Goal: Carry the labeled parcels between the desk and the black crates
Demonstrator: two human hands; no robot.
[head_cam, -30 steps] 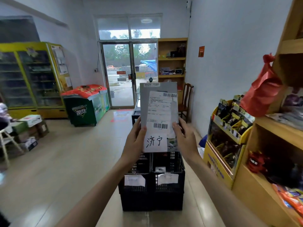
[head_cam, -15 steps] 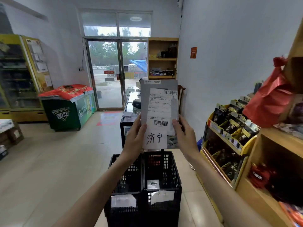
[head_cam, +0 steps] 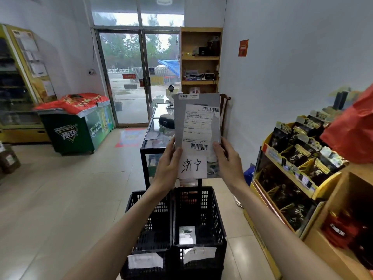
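A flat grey parcel (head_cam: pixel 196 126) with a white shipping label and a handwritten white tag stands upright in front of me. My left hand (head_cam: pixel 167 165) grips its lower left edge and my right hand (head_cam: pixel 229 162) grips its lower right edge. Below my arms sit two black crates side by side on the floor, the left crate (head_cam: pixel 150 223) and the right crate (head_cam: pixel 203 215), each with a white paper tag on its near wall. A small pale parcel (head_cam: pixel 187 235) lies inside the right crate. The glass-topped desk (head_cam: pixel 156 126) stands just behind the crates.
A yellow display rack (head_cam: pixel 292 168) of dark packets and a wooden shelf (head_cam: pixel 343 229) line the right side. A green chest freezer (head_cam: pixel 78 126) with a red cover sits at the left, by a yellow fridge (head_cam: pixel 18 81). Glass doors (head_cam: pixel 139 77) are straight ahead.
I have moved closer to the crates, which now lie lower and nearer in view. The view has swung leftward. Both hands keep the same hold on the parcel.
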